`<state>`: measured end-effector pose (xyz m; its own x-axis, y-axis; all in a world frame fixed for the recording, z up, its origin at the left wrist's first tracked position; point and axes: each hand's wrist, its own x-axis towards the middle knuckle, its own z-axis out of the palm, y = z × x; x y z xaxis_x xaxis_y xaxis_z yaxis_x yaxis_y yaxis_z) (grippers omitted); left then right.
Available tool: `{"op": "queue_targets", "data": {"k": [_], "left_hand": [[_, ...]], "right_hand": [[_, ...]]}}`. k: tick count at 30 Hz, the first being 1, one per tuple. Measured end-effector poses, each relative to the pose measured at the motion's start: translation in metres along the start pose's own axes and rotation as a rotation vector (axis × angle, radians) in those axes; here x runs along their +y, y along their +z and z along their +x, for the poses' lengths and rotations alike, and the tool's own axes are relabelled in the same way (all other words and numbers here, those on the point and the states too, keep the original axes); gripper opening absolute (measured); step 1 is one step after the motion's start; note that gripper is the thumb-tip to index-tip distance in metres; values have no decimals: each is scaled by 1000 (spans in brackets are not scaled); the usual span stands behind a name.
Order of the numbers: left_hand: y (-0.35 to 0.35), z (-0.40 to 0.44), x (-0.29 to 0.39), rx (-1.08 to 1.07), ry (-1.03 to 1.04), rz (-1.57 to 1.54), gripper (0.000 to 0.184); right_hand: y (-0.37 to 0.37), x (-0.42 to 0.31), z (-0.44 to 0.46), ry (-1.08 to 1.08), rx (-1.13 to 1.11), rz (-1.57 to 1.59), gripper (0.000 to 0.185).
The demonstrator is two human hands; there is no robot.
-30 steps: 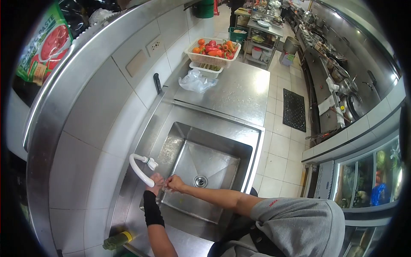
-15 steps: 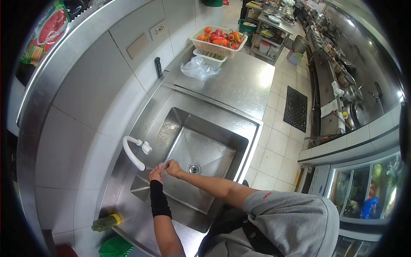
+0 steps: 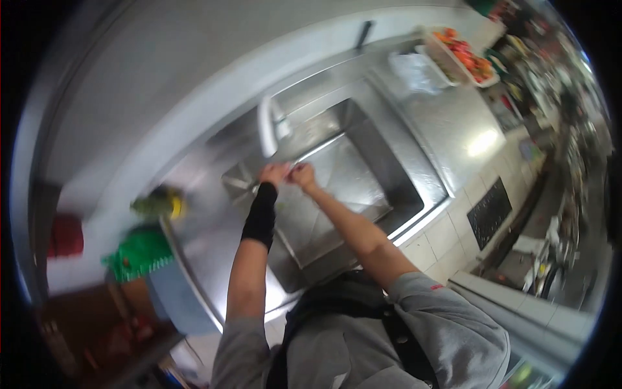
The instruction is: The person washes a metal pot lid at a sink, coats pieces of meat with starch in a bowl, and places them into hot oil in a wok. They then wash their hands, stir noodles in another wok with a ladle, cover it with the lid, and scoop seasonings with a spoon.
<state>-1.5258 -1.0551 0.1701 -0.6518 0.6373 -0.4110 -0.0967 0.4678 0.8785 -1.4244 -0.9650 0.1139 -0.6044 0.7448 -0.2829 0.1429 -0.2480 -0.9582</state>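
Observation:
Over the steel sink [image 3: 343,175], my left hand [image 3: 275,174] and my right hand [image 3: 302,175] are close together, just below the end of the white faucet [image 3: 267,129]. A black sleeve [image 3: 260,217] covers my left wrist. The fingers of my right hand are curled in, near the fingertips of my left hand. Motion blur hides whether something small is between them. A small green bit lies in the basin below the hands.
Beyond the sink, a plastic bag [image 3: 414,71] and a basket of red and orange peppers [image 3: 463,55] stand on the steel counter [image 3: 447,120]. A yellow-capped bottle [image 3: 159,205] and a green bag [image 3: 142,254] are at the left. A black mat [image 3: 490,214] lies on the floor.
The view has swung round to the left, bringing the green bag and a red object further into sight. Both hands stay together near the faucet's end.

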Motion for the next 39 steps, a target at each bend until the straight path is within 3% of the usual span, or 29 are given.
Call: {"op": "queue_targets", "data": {"k": [3,6,7,9,11,13,16,18,20,23,27,29,35,39], "left_hand": [[-7,-27,30,203,-30,193,33],[-16,-4,-29,269,39,-91,31],[-18,-16,-21,244,20,-131,29],[-9,-49,15,132,-237,-532,26],[4,-60,23,36,-312,-865,27],[12,-60,29,-34,-190,-1129,29],[23,-15,-4,265,-46,-1016,23],[18,-18,14,210,-161,-959,18],[7,-2,11,78,-223,-731,21],[5,-22,39,49,-187,-551,26],[9,-19,24,198,-66,-291,19],[4,-1,-2,260,28,-207,16],[31,-24,17,404,4,-1030,19],[36,-2,-6,487,30,-772,20]], "right_hand": [[13,-45,-14,128,-7,101,11],[21,-92,-28,300,-39,369,10],[25,-95,-26,352,-40,469,10],[29,-92,-14,447,-89,609,13],[33,-103,-21,567,-183,709,14],[32,-118,-29,622,-275,792,15],[23,-116,-41,539,-361,826,18],[21,-87,-34,386,-349,779,18],[9,-115,-51,407,-282,793,17],[-1,-131,-63,416,-255,775,15],[13,-114,-48,437,-198,678,24],[25,-106,-35,479,-137,653,16],[57,-77,0,490,-105,784,17],[44,-136,-41,409,-138,626,19]]}}
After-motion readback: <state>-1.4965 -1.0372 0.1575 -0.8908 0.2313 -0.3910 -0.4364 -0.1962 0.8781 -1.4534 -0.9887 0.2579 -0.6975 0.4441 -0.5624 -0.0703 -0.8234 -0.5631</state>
